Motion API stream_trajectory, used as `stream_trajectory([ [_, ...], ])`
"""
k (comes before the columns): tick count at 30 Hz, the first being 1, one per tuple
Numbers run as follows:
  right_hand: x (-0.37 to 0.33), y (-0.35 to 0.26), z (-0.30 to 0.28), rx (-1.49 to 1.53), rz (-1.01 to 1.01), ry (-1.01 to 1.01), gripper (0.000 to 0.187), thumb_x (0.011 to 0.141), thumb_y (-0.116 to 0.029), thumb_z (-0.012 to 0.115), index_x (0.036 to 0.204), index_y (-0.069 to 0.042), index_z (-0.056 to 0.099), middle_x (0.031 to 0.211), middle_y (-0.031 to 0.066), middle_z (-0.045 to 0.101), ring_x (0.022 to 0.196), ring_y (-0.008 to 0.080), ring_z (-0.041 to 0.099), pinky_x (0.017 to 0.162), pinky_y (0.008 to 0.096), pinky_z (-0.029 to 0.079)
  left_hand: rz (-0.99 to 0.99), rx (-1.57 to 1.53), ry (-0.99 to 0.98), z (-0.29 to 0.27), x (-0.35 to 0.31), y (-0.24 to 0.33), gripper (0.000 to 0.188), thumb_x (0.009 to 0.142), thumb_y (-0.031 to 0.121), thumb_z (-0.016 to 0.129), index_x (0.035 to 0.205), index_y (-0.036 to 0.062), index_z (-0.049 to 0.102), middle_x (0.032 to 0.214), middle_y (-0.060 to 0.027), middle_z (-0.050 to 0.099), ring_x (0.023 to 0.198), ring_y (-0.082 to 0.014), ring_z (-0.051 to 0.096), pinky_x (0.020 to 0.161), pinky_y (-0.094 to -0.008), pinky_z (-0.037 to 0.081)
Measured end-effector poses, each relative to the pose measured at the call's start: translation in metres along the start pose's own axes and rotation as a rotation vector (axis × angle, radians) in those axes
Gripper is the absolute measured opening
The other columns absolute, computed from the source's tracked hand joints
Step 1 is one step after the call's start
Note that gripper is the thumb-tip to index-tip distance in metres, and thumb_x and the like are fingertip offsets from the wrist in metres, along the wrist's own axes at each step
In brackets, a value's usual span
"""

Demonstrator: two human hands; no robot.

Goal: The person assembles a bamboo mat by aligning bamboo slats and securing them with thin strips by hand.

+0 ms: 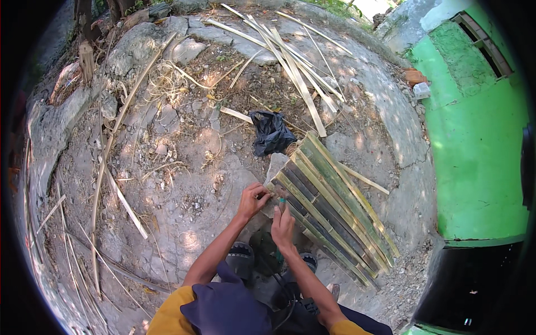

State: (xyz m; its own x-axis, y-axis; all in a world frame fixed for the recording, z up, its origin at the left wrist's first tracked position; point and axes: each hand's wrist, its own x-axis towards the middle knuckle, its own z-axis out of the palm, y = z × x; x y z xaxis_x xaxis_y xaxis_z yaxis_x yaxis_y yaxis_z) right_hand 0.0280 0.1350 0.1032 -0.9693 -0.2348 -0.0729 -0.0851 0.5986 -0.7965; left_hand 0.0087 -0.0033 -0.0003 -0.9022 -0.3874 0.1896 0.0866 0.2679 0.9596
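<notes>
A panel of bamboo slats (335, 215), some green, some dark, some yellowish, lies slanting to the right of my hands. At its near-left corner my left hand (254, 199) is closed in a pinch beside the slat ends; what its fingertips hold is too small to make out. My right hand (283, 226) is wrapped round a teal-handled tool (282, 200), upper end level with the left fingertips. Its working end and exact kind are hidden. A flat stone (277, 165) sits against the panel's upper-left end.
A crumpled black plastic bag (270, 133) lies just beyond the panel. Long split bamboo strips (296, 72) are strewn at the far side, with more strips (124, 204) on the left. A green wall (474, 151) stands at right. My shoes (240, 254) are below my hands.
</notes>
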Motion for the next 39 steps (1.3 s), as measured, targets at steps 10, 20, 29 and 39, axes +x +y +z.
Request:
stream_trajectory([
  [10,-0.012,0.024,0.003,0.034,-0.031,0.027,0.037,0.103,-0.022,0.051,0.118,0.012,0.054,0.088,0.0362,0.064,0.090,0.0544,0.063,0.070,0.0537,0.048,0.002,0.003,-0.011,0.001,-0.001,0.001,0.011,0.076,0.003,0.078,0.080,0.0010,0.068,0.076,-0.0096,0.062,0.069,-0.0245,0.062,0.062,-0.0351,0.049],
  [20,0.002,0.036,0.004,-0.011,-0.048,0.048,0.031,0.104,-0.021,0.050,0.110,0.008,0.055,0.073,0.0290,0.059,0.067,0.0489,0.060,0.059,0.0519,0.041,0.011,0.023,-0.033,0.001,0.002,0.003,0.017,0.076,0.011,0.082,0.083,0.0016,0.069,0.077,-0.0086,0.060,0.069,-0.0237,0.060,0.064,-0.0353,0.049],
  [29,-0.011,0.039,0.000,0.017,-0.050,0.055,0.033,0.104,-0.022,0.051,0.116,0.009,0.056,0.072,0.0288,0.059,0.065,0.0476,0.060,0.057,0.0505,0.041,-0.029,0.384,0.190,0.007,-0.019,0.023,0.055,0.078,0.033,0.084,0.116,0.0026,0.058,0.092,-0.0135,0.059,0.091,-0.0318,0.059,0.081,-0.0405,0.050],
  [39,-0.002,0.038,0.008,-0.027,-0.040,-0.048,0.035,0.103,-0.022,0.052,0.119,0.009,0.055,0.073,0.0292,0.060,0.067,0.0481,0.062,0.057,0.0500,0.042,-0.538,0.497,-0.169,0.003,-0.029,0.022,0.073,0.086,0.071,0.061,0.106,0.0004,0.055,0.081,-0.0252,0.070,0.076,-0.0450,0.069,0.067,-0.0521,0.054],
])
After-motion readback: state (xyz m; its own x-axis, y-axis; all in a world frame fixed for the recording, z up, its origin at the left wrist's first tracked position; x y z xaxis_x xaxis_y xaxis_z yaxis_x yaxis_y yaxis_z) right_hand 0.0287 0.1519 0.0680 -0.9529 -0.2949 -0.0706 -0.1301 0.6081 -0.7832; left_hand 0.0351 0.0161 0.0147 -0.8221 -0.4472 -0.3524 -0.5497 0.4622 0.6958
